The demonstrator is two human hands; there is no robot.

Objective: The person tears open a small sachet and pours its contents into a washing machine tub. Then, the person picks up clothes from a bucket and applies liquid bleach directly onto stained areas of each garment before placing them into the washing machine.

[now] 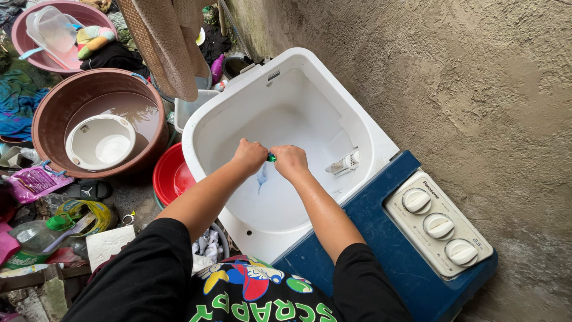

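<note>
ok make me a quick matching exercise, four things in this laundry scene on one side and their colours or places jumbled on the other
Things:
1. small packet
2. red basin
3. control dials
4. small white tub

Places or colours:
A. floating in the big brown basin of water
B. on the floor left of the washing machine tub
C. pinched between the left hand and right hand
D. on the pale panel right of the blue lid

Pairs: 1-C, 2-B, 3-D, 4-A
</note>
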